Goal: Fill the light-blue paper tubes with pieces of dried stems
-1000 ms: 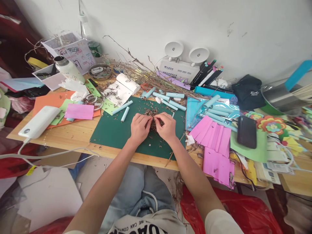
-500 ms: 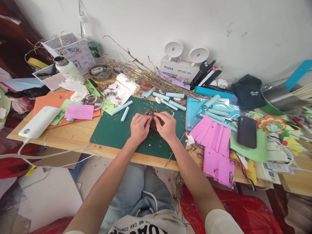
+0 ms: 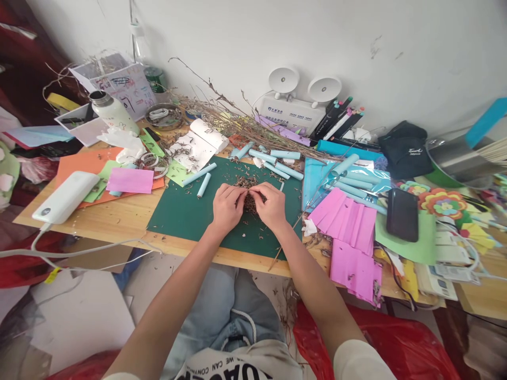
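Over the dark green mat (image 3: 190, 211), my left hand (image 3: 228, 207) and my right hand (image 3: 269, 203) meet fingertip to fingertip. Both are pinched closed above a small heap of crumbled dry brown plant bits (image 3: 250, 205). A bit of dried plant seems to sit between the fingertips, too small to make out clearly. Loose crumbs lie scattered around the heap. Two pale blue paper tubes (image 3: 203, 185) rest on the mat to the left of my hands, and several more blue tubes (image 3: 288, 170) lie at its far edge.
Dry twigs (image 3: 233, 124) lie along the back by a white twin-head lamp (image 3: 291, 111). Pink paper strips (image 3: 352, 221) and a black phone (image 3: 402, 215) are at right. At left stand a white power bank (image 3: 65, 196) and an uncapped bottle (image 3: 114, 112).
My right hand's fingertips have come slightly closer to the left hand's, and the pinch now meets over the heap. Otherwise the view has only shifted slightly.
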Tool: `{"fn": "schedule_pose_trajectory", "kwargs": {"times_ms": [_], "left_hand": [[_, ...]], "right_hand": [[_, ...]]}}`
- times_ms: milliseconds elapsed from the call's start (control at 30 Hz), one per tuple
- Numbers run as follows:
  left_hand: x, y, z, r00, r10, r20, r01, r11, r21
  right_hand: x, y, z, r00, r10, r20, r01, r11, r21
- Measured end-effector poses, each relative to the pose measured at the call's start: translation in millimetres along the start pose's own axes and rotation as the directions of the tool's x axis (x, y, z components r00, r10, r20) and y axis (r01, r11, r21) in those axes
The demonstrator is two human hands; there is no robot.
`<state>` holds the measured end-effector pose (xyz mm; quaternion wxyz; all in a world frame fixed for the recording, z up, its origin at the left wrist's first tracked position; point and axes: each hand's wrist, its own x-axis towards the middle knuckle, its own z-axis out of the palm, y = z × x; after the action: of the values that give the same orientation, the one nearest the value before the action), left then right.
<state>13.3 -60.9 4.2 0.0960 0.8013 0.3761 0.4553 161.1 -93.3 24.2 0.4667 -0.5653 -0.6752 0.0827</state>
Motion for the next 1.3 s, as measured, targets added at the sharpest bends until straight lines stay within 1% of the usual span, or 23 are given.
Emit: {"fn": "schedule_pose_trajectory", "kwargs": {"times_ms": [67,200,333,367,433,567,767,933,1033,1200,1300], "left_hand": [[-1,-1,0.8,1.000,0.004,0.016,-0.004,1.000,0.006],[-3,-1,2.2,0.999,-0.006,0.046,0.005,1.000,0.029],[-3,0,1.1,1.000,0.003,0.022,-0.003,1.000,0.019],[-2,0,0.7,1.000,0.004,0.011,-0.004,1.000,0.010],[-1,0,0.4,1.000,0.000,-0.006,0.000,1.000,-0.009],[0,-2,1.2,1.000,-0.018,-0.007,0.018,0.999,-0.034],[-1,-4,2.7,1.000,-0.019,-0.022,0.018,0.999,-0.041],[-1,-3,1.9,0.999,-0.034,0.009,0.034,0.999,-0.028],[-1,-2,1.6,0.999,-0.042,0.028,0.042,0.999,0.005],[-2,-1,2.4,0.997,-0.026,0.077,0.023,0.999,0.033],[-2,-2,3.2,0.998,-0.030,0.050,0.030,1.000,0.003]], "right_hand": [[-2,-1,2,1.000,0.007,-0.001,-0.007,1.000,-0.028],[-5,-4,6,1.000,-0.014,-0.024,0.010,0.989,-0.151],[-3,-2,3,0.996,0.002,-0.095,-0.022,0.976,-0.215],[-2,0,1,0.994,0.013,-0.109,-0.037,0.975,-0.217],[0,4,-2,0.995,0.022,-0.100,-0.041,0.979,-0.200],[1,7,-4,0.999,-0.008,-0.042,0.003,0.995,-0.102],[0,6,1,0.999,-0.050,-0.010,0.050,0.999,-0.013],[-1,8,1,0.999,-0.032,0.028,0.033,0.998,-0.046],[-2,7,1,0.998,-0.047,0.039,0.051,0.995,-0.089],[-3,2,1,0.999,-0.047,0.008,0.048,0.985,-0.169],[-2,3,-1,0.999,-0.015,-0.038,0.009,0.988,-0.153]]}}
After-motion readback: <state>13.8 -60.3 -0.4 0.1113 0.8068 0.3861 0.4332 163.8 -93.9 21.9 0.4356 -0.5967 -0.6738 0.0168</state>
